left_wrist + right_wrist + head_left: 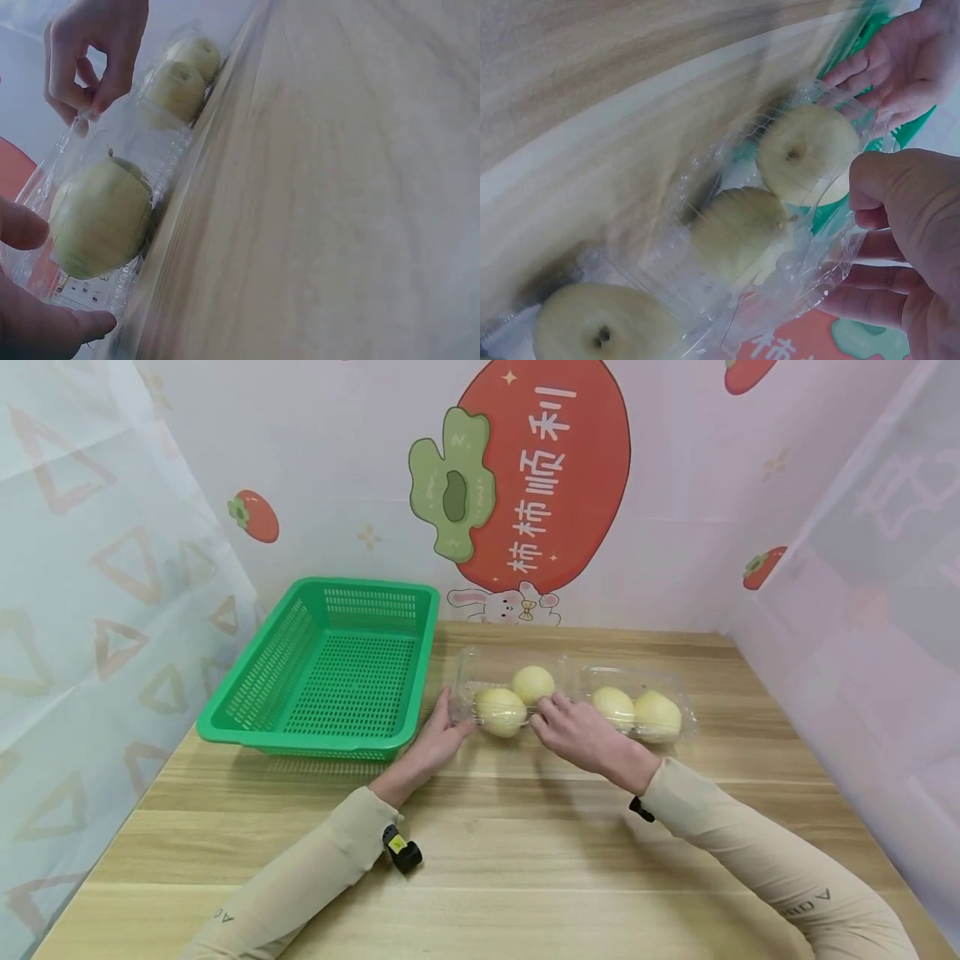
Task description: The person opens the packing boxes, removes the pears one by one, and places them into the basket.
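Observation:
A clear plastic fruit box (486, 665) holding two pale yellow pears stands toward the back of the wooden table; one pear (101, 217) shows its stem in the left wrist view. My left hand (441, 735) holds the box's left end, thumb and fingers spread apart on it. Pinched between the thumb and fingers of my right hand (576, 731) is the edge of the clear plastic, over the front right part. Whether the lid is fastened cannot be told. Just right sits a second clear box (660, 680) with two more pears (657, 717).
A green perforated basket (412, 693) stands on the left, close beside my left hand; its slotted floor shows. Behind the table (480, 860) rises a printed wall sheet (675, 527), and further sheets hang at both sides.

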Available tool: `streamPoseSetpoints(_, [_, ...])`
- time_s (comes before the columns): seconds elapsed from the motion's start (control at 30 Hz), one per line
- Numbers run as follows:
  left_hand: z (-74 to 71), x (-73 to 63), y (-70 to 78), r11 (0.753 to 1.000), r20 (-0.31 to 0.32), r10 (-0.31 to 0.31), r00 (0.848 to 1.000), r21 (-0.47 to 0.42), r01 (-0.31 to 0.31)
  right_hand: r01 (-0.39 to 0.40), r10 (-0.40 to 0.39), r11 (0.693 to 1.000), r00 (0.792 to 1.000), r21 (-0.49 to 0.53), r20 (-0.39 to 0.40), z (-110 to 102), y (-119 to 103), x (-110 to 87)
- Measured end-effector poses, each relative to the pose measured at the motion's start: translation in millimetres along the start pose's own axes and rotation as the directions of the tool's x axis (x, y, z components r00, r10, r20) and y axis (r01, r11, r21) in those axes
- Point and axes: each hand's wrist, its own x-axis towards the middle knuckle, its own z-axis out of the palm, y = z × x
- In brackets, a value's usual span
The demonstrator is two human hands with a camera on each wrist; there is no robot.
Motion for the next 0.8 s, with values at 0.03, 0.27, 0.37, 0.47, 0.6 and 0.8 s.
streamPoseSetpoints(0.03, [-0.2, -0.3, 0.6, 1.000, 0.002, -0.012, 1.000, -0.009, 0.012, 0.000, 0.000, 1.000, 1.000, 0.006, -0.003, 0, 1, 0.0])
streamPoseSetpoints(0.27, [-1.6, -0.6, 3.0, 0.997, 0.016, -0.080, 0.997, -0.014, 0.080, -0.010, 0.011, 0.999, 1.000, 0.053, -0.015, 0, 5, -0.2])
streamPoseSetpoints(0.37, [-1.0, -0.9, 2.7, 0.996, 0.018, -0.086, 0.996, 0.015, 0.086, -0.013, 0.013, 0.997, 1.000, 0.072, -0.006, -1, 7, -0.5])
streamPoseSetpoints(0.47, [-0.1, -1.0, 1.7, 0.995, 0.016, -0.089, 0.996, 0.037, 0.088, -0.007, 0.008, 0.997, 1.000, 0.082, -0.018, 0, 9, -0.5])
streamPoseSetpoints(0.6, [1.1, -0.2, -0.5, 0.995, 0.017, -0.082, 0.996, 0.060, 0.081, -0.002, 0.007, 0.996, 0.999, 0.092, -0.053, 2, 12, -0.7])
streamPoseSetpoints(0.8, [2.3, -0.1, -1.6, 0.996, 0.019, -0.070, 0.997, 0.065, 0.068, -0.002, 0.011, 0.995, 0.996, 0.104, -0.089, 2, 15, 0.4])
